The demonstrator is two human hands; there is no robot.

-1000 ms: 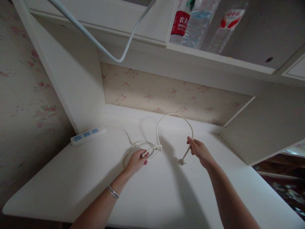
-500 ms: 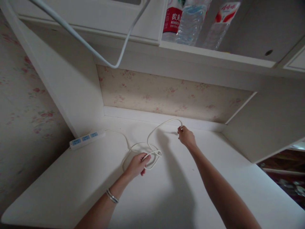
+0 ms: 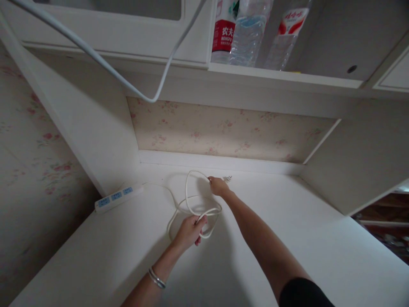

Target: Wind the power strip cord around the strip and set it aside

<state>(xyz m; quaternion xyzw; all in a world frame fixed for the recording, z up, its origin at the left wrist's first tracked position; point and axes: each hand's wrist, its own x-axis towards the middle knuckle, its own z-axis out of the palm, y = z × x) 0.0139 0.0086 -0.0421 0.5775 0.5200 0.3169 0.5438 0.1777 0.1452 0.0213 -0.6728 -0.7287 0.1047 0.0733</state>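
Note:
My left hand [image 3: 188, 232] is closed around a few loops of a thin white power cord [image 3: 186, 189], just above the white desktop [image 3: 275, 230]. Farther back, my right hand [image 3: 218, 186] pinches the same cord, which arches up between the two hands. A plug with metal prongs [image 3: 228, 178] sticks out just past the right hand, on its right side. From the coil the cord runs left to a white power strip [image 3: 116, 197] with blue sockets, lying on the desktop. The fingers of my right hand are partly hidden.
A shelf [image 3: 287, 77] overhangs the desk, with clear plastic bottles [image 3: 249, 38] standing on it. A thick white bent tube [image 3: 128, 84] hangs across the upper left. Side panels [image 3: 83, 115] close in the desk at left and right.
My right hand has moved left, closer to my left hand, carrying the cord end. The arch of cord has shifted left and the plug now shows. My left hand keeps its hold on the loops.

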